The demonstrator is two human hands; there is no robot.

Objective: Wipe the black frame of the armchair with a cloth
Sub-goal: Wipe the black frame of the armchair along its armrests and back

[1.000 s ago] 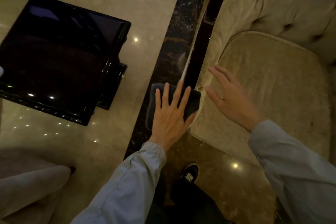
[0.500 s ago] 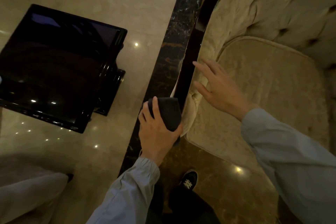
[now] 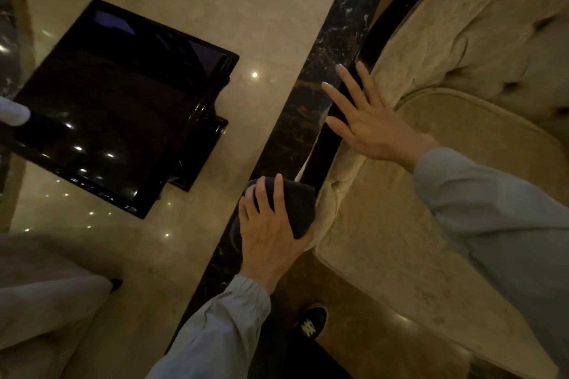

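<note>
A beige tufted armchair (image 3: 480, 138) fills the right side, its glossy black frame (image 3: 374, 37) running diagonally along the left armrest. My left hand (image 3: 271, 234) grips a dark cloth (image 3: 300, 206) bunched over the front end of that frame, fingers curled around it. My right hand (image 3: 366, 117) lies flat with fingers spread, partly over the black frame and partly on the beige armrest, a little further back than the cloth. The frame's front tip is hidden under the cloth.
A glossy black side table (image 3: 123, 108) stands on the pale marble floor to the left. A dark marble floor strip (image 3: 311, 92) runs beside the chair. Another beige seat (image 3: 40, 301) sits at lower left. My dark shoe (image 3: 311, 321) is below the armrest.
My left hand went from flat on the cloth to curled around it at the frame's front end. My right hand slid from the seat cushion's edge up onto the armrest and frame.
</note>
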